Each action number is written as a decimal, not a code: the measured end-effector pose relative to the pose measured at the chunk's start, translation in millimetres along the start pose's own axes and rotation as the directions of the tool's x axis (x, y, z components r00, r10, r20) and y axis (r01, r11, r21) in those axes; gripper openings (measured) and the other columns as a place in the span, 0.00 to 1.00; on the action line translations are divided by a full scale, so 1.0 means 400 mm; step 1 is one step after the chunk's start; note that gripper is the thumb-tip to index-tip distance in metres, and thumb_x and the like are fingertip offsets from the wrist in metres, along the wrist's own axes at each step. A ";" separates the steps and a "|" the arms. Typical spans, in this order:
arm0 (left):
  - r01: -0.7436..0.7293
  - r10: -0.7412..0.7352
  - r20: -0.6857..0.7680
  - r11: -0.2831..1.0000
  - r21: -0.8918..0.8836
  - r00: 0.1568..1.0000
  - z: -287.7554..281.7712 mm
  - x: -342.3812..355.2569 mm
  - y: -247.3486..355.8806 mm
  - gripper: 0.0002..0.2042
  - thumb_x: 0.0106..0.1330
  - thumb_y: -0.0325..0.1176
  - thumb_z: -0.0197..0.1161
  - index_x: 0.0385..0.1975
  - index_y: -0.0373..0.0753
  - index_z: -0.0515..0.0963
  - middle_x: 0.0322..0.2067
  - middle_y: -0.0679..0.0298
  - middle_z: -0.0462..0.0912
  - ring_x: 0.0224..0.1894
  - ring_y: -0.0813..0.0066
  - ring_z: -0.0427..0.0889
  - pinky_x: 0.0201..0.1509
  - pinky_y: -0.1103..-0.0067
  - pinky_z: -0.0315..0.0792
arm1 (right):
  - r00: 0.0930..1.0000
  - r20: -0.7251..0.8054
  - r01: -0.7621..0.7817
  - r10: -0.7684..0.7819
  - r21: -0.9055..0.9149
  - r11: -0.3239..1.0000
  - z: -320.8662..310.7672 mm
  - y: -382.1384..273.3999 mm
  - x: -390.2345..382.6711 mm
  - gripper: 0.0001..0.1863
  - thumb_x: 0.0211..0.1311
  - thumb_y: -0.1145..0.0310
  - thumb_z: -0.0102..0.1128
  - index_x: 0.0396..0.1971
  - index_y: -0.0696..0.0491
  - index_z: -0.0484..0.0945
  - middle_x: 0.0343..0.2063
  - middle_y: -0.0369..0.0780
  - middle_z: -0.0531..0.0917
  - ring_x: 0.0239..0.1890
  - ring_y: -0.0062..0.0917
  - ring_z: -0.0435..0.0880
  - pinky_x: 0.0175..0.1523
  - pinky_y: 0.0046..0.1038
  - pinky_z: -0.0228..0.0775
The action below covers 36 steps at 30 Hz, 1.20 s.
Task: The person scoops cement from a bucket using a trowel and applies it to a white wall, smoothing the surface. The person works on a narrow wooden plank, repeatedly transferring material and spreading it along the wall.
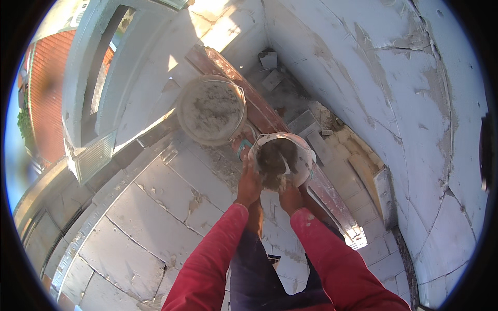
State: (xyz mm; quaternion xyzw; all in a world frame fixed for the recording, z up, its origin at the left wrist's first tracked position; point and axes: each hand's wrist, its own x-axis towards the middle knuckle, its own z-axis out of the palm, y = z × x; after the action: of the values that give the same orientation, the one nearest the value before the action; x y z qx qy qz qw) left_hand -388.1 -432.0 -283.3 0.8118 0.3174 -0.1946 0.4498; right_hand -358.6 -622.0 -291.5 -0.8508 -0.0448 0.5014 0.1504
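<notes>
White bucket (307,167), grey mix (271,155) inside, located before the person's dark-trousered legs (251,267), just beside a larger round tub (208,141) and overlapping a reddish plank (263,109) in view. Left hand (249,184): fingers grasping the left rim; right hand (290,197): at the near rim by a pale narrow tool (285,164), its hold impossible to tell. Handling note, by judgement: firm left grip, bucket level, tool strokes slow and below the rim.

Round white bucket (304,165), mouth upward, grey mix (272,156) inside, pale tool (286,167) dipped in
</notes>
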 end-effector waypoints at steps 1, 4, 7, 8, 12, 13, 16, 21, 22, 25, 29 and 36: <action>0.041 -0.041 0.027 0.999 -0.010 0.999 -0.009 0.006 0.017 0.32 0.74 0.28 0.49 0.77 0.33 0.49 0.76 0.37 0.47 0.76 0.38 0.55 0.76 0.62 0.60 | 0.999 -0.018 0.030 -0.030 0.051 0.998 0.011 0.017 0.010 0.27 0.71 0.58 0.56 0.62 0.60 0.71 0.44 0.56 0.84 0.46 0.55 0.85 0.52 0.53 0.77; -0.014 0.014 0.043 1.000 -0.005 0.999 -0.016 0.000 -0.005 0.34 0.72 0.26 0.49 0.78 0.35 0.47 0.76 0.37 0.47 0.77 0.38 0.54 0.77 0.61 0.59 | 0.965 0.006 0.259 -0.262 0.135 0.956 0.007 0.045 0.028 0.27 0.70 0.56 0.58 0.59 0.61 0.75 0.44 0.54 0.85 0.47 0.52 0.85 0.54 0.53 0.75; -0.047 0.044 0.097 0.999 0.025 0.994 -0.011 0.003 -0.013 0.37 0.69 0.23 0.49 0.78 0.35 0.45 0.76 0.36 0.47 0.77 0.39 0.52 0.78 0.61 0.57 | 0.949 0.076 0.285 -0.305 0.206 0.936 -0.003 0.108 0.054 0.23 0.69 0.56 0.62 0.56 0.56 0.78 0.34 0.43 0.84 0.28 0.30 0.83 0.32 0.34 0.76; -0.046 0.046 0.093 0.999 -0.004 0.995 -0.010 0.008 -0.018 0.37 0.68 0.22 0.49 0.78 0.35 0.45 0.76 0.36 0.47 0.77 0.38 0.51 0.78 0.61 0.56 | 0.958 0.155 0.187 -0.239 0.291 0.938 -0.016 0.117 0.059 0.22 0.69 0.56 0.63 0.55 0.55 0.79 0.31 0.40 0.83 0.23 0.24 0.82 0.26 0.29 0.74; -0.061 0.066 0.087 0.996 -0.060 0.994 -0.017 0.007 -0.080 0.38 0.65 0.20 0.49 0.78 0.36 0.48 0.76 0.38 0.49 0.78 0.40 0.50 0.79 0.62 0.55 | 0.773 0.635 -0.431 -0.007 0.533 0.728 -0.164 0.101 0.084 0.22 0.73 0.56 0.60 0.59 0.52 0.77 0.26 0.29 0.74 0.20 0.13 0.72 0.21 0.20 0.61; -0.027 0.034 0.111 0.998 -0.062 0.993 -0.029 0.018 -0.077 0.36 0.66 0.20 0.48 0.77 0.36 0.50 0.76 0.40 0.51 0.78 0.42 0.51 0.79 0.63 0.55 | 0.747 0.664 -0.459 -0.032 0.550 0.698 -0.199 0.102 0.076 0.22 0.73 0.57 0.59 0.60 0.52 0.76 0.26 0.29 0.73 0.20 0.13 0.70 0.22 0.19 0.59; 0.111 -0.086 0.192 0.986 -0.124 0.978 -0.074 0.022 -0.061 0.32 0.67 0.21 0.47 0.75 0.36 0.57 0.73 0.42 0.59 0.76 0.45 0.58 0.78 0.63 0.57 | 0.676 0.730 -0.524 -0.103 0.574 0.629 -0.288 0.100 0.043 0.22 0.73 0.60 0.59 0.62 0.51 0.75 0.27 0.30 0.72 0.21 0.12 0.66 0.24 0.19 0.56; 0.182 -0.145 0.255 0.975 -0.129 0.956 -0.130 0.051 -0.049 0.29 0.68 0.22 0.48 0.71 0.34 0.64 0.67 0.42 0.71 0.71 0.44 0.67 0.75 0.63 0.61 | 0.601 0.790 -0.569 -0.119 0.528 0.630 -0.420 0.073 -0.001 0.26 0.72 0.58 0.62 0.65 0.51 0.72 0.29 0.30 0.72 0.23 0.13 0.66 0.26 0.19 0.57; 0.161 -0.131 0.234 0.980 -0.114 0.963 -0.134 0.048 -0.058 0.28 0.68 0.22 0.48 0.71 0.34 0.65 0.66 0.42 0.72 0.70 0.43 0.68 0.75 0.63 0.62 | 0.592 0.795 -0.580 -0.128 0.531 0.618 -0.445 0.058 -0.021 0.31 0.72 0.58 0.62 0.70 0.51 0.68 0.28 0.31 0.72 0.23 0.14 0.68 0.26 0.20 0.59; 0.150 -0.130 0.162 0.982 -0.114 0.978 -0.133 0.037 -0.061 0.28 0.68 0.24 0.50 0.70 0.34 0.66 0.65 0.41 0.73 0.69 0.42 0.69 0.75 0.63 0.63 | 0.669 0.738 -0.492 -0.087 0.528 0.692 -0.540 -0.037 -0.116 0.32 0.72 0.55 0.63 0.70 0.51 0.69 0.28 0.31 0.73 0.25 0.15 0.69 0.25 0.21 0.59; 0.114 -0.124 -0.044 0.977 -0.182 0.991 -0.188 0.020 0.038 0.25 0.67 0.25 0.56 0.67 0.35 0.70 0.61 0.43 0.76 0.66 0.44 0.72 0.71 0.62 0.66 | 0.790 0.593 -0.377 -0.155 0.669 0.640 -0.651 -0.185 -0.256 0.34 0.73 0.59 0.60 0.74 0.53 0.62 0.28 0.33 0.75 0.25 0.16 0.72 0.28 0.21 0.67; -0.327 0.262 -0.532 0.945 -0.029 0.805 -0.633 0.046 0.368 0.16 0.68 0.26 0.62 0.56 0.39 0.80 0.47 0.55 0.82 0.51 0.54 0.79 0.58 0.64 0.73 | 0.931 -0.040 0.301 -0.363 0.647 0.700 -0.923 -0.698 -0.402 0.29 0.75 0.62 0.53 0.72 0.57 0.65 0.30 0.36 0.79 0.23 0.14 0.71 0.29 0.21 0.67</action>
State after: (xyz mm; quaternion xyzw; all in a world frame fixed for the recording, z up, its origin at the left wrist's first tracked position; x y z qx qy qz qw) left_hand -265.4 -267.3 -73.5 0.8450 0.3082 0.1242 0.4191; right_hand -96.9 -470.9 94.3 -0.7012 -0.0297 0.4885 0.5184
